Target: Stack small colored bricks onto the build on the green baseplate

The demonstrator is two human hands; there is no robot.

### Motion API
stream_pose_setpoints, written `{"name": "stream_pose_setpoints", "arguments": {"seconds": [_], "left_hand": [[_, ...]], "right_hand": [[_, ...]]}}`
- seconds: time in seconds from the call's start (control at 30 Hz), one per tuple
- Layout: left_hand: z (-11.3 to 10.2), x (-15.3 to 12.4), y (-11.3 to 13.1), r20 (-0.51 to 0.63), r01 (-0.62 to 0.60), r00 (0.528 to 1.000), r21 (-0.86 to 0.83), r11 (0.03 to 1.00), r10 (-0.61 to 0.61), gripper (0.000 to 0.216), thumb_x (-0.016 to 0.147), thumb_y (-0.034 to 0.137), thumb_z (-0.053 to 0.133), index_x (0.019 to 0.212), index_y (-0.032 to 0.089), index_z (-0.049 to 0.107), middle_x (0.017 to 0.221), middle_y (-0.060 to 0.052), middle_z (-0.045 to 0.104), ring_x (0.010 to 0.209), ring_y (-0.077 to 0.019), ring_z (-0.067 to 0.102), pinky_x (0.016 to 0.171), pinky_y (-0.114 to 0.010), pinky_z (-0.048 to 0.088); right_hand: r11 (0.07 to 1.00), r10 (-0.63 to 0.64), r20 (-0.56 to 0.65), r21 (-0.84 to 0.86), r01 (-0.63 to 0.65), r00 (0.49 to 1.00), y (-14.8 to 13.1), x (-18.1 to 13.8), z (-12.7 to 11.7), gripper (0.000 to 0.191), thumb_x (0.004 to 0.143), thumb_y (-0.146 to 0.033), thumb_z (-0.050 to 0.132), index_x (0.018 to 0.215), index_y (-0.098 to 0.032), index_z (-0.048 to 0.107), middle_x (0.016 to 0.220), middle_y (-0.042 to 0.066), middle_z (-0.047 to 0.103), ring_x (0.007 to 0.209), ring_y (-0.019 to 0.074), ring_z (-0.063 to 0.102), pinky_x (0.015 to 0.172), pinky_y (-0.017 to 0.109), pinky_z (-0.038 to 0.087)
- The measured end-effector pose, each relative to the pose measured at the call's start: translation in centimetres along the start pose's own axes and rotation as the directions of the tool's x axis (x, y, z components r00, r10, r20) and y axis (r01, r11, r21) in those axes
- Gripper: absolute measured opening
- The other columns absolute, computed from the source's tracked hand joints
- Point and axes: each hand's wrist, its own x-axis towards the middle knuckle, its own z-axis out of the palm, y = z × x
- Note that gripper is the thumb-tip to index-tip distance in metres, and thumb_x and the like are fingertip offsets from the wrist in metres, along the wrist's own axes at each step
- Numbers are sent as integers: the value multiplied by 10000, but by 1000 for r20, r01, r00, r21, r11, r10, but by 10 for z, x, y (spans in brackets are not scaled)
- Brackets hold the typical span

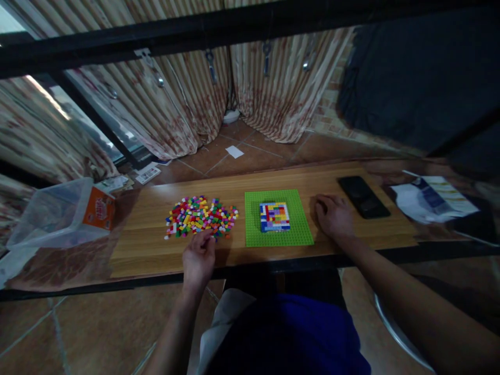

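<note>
At the near edge of a pile of small coloured building bricks (199,214), my left hand (199,256) is closed, its fingertips pinched together. Whether a brick sits between them is too small to make out. A green studded baseplate (279,240) lies to the right of the pile. On its middle stands a square block of joined bricks (275,216), with white and blue along the sides and red, yellow, orange and purple inside. My right hand (334,216) rests on the wooden board just right of the baseplate, fingers loosely bent and thumb apart, with nothing seen in it.
A black phone (364,197) lies beyond my right hand, with crumpled papers (433,198) farther right. A clear plastic box (58,213) with an orange label stands left of the wooden board (144,250). A dark bar (250,26) crosses above the table.
</note>
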Motion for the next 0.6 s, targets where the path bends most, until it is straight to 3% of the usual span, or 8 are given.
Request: {"name": "stream_pose_setpoints", "arguments": {"seconds": [0.13,0.3,0.6], "left_hand": [[25,-3,25,110,-44,992,-208,977,68,203,883,299,538,969,208,697,973,-48,722,886,-169,678,814,-301,549],[55,4,53,182,-57,977,-288,956,113,167,883,248,557,961,207,700,918,-24,728,832,-145,678,797,-279,549],[94,18,71,146,-151,966,-344,927,211,127,845,178,627,876,224,741,911,-21,728,881,-149,671,852,-301,537]], "right_hand": [[1000,26,5,0,-26,1000,-1,0,0,349,926,-325,431,1101,-159,684,1131,148,673,1055,294,569,934,446,432],[999,38,27,2,-38,999,0,0,0,360,927,-340,434,1125,-163,677,1148,145,669,1079,299,564,948,452,428],[999,29,8,17,-30,1000,-1,0,0,339,920,-312,445,1126,-170,675,1132,143,664,1057,296,562,930,457,437]]}}
